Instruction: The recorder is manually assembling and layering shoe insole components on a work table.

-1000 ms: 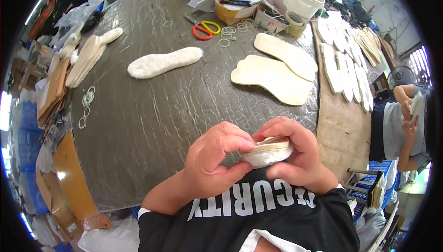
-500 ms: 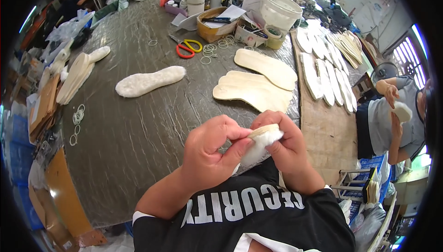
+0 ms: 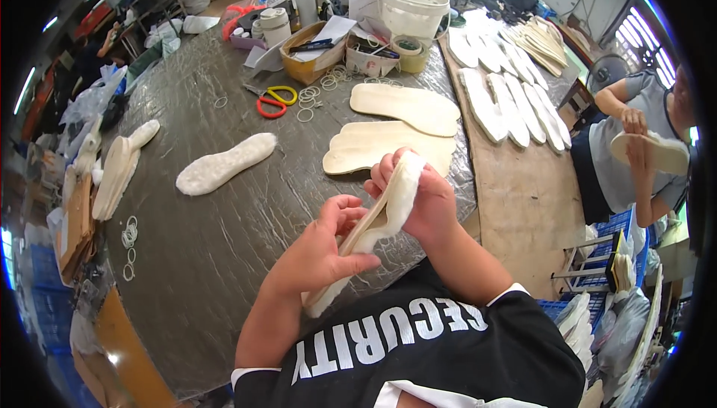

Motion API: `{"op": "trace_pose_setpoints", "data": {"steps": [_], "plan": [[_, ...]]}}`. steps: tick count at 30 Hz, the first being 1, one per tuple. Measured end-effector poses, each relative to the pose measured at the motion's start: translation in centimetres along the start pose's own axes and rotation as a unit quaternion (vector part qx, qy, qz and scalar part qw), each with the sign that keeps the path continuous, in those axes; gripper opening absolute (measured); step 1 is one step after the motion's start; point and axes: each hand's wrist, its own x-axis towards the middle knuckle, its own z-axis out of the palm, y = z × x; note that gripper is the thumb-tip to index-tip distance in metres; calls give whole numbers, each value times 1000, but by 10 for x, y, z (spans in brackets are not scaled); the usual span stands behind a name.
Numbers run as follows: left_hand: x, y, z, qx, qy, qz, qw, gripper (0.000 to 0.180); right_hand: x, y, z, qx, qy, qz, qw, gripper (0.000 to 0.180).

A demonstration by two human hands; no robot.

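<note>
Between my two hands, close in front of my chest, are fleecy insoles [image 3: 399, 197] turned on edge, with tan backing on the left and white fleece on the right. My right hand [image 3: 427, 202] grips their upper end, thumb on the fleece and fingers behind. Lower down, my left hand [image 3: 328, 247] is wrapped round the other end, its thumb across the fleece. A gap shows between the layers. Just beyond my hands lie several tan insoles [image 3: 358, 148], backing up. One fleecy insole [image 3: 228, 164] lies fleece up to the left.
Red and yellow scissors [image 3: 276, 102] lie beside loose rubber bands [image 3: 308, 102]. Behind them stand a yellow tub [image 3: 302, 70] and a white bucket [image 3: 414, 10]. Insole stacks [image 3: 116, 172] sit at the left edge. White insoles [image 3: 511, 109] lie in rows on the right, where a co-worker [image 3: 646, 128] holds an insole.
The held insoles have turned from end-on to a long slant on edge. My left hand has slid down toward their lower end, my right hand up. The view has shifted; the co-worker's insole has turned.
</note>
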Motion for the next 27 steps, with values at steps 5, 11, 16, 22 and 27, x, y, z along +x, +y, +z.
{"op": "trace_pose_setpoints", "data": {"steps": [5, 11, 16, 22, 27], "plan": [[4, -6, 4, -73, 47, -79, 993, 65, 4, 18, -25, 47, 57, 47, 996, 63], [7, -35, 2, -55, 154, -74, 984, 72, -7, 33, -36, -95, 20, 91, 991, 114], [28, -57, 8, -105, 244, 35, 963, 83, -18, 57, -35, -145, -10, 168, 975, 126], [24, -60, 7, -213, 228, 33, 950, 79, -11, 53, -39, -138, -82, 187, 969, 117], [-4, -51, -7, 156, 378, 97, 907, 56, -21, 28, -38, -3, -85, 309, 947, 104]]}}
